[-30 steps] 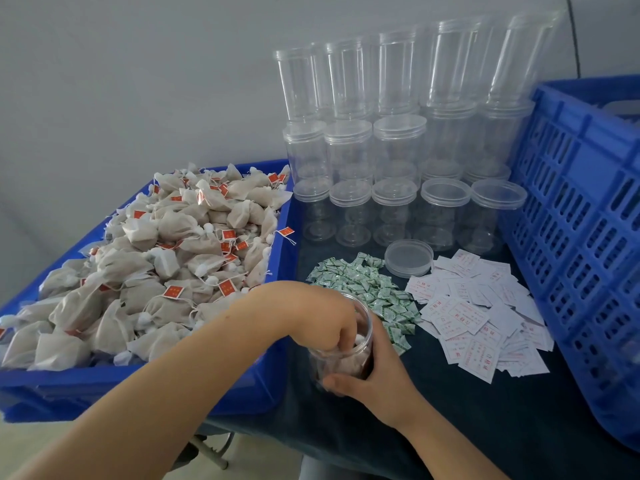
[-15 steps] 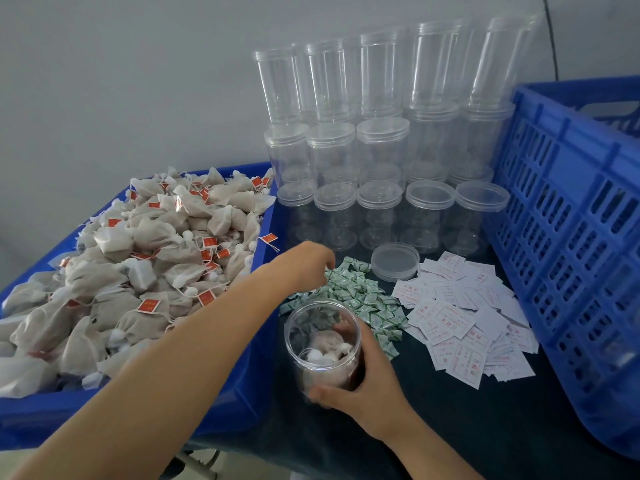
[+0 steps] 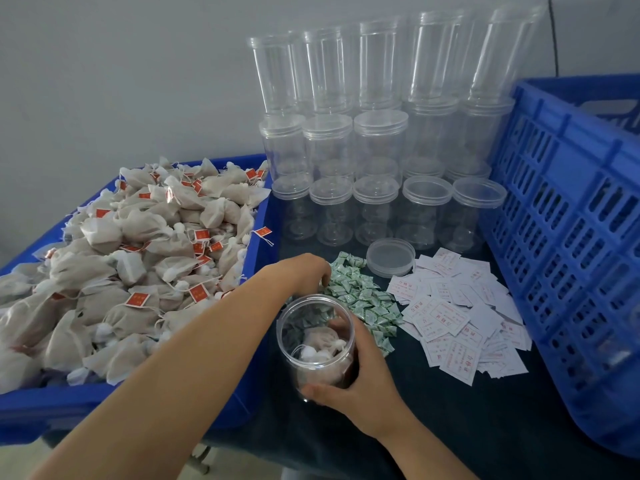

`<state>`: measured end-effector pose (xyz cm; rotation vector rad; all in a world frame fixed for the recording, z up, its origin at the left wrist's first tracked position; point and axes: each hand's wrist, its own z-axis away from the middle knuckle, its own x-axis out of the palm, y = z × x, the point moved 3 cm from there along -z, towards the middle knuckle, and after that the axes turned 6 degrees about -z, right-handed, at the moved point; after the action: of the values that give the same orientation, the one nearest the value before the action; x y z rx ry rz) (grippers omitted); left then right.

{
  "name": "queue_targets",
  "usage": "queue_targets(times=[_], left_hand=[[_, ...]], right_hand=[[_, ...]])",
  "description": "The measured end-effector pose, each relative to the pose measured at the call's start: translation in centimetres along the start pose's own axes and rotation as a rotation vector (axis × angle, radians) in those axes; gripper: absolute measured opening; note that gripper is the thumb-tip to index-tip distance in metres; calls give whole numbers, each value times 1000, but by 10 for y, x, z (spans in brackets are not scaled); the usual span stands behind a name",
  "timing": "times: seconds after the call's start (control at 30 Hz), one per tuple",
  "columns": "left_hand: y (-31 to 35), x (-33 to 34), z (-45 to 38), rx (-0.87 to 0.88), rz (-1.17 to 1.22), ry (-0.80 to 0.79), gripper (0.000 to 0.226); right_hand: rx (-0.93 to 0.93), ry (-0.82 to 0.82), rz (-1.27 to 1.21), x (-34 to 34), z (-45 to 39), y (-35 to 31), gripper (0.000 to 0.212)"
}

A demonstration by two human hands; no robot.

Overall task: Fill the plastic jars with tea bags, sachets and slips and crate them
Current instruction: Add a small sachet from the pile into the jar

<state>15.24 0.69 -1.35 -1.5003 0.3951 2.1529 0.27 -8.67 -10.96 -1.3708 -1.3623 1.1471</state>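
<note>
My right hand grips an open clear plastic jar standing on the dark table; a few tea bags lie inside it. My left hand reaches across above the jar, its fingertips curled down into the left edge of the pile of green sachets, pinching at one. White printed slips are spread to the right of the sachets. The jar's lid lies loose behind the sachets. A blue tray on the left is heaped with tea bags.
Stacked empty clear jars, some lidded, fill the back of the table against the wall. A tall blue slatted crate stands along the right side. The dark tabletop shows bare near the front right.
My left hand came out of the jar and moved back and right to the green sachets. My right hand kept hold of the jar, which stayed in place.
</note>
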Motion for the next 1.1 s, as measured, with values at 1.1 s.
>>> queue_targets(times=[1.1], left_hand=[[8,3,-4,51,23,62,18]], right_hand=[[4,-8,-15,0,1,-5,103]])
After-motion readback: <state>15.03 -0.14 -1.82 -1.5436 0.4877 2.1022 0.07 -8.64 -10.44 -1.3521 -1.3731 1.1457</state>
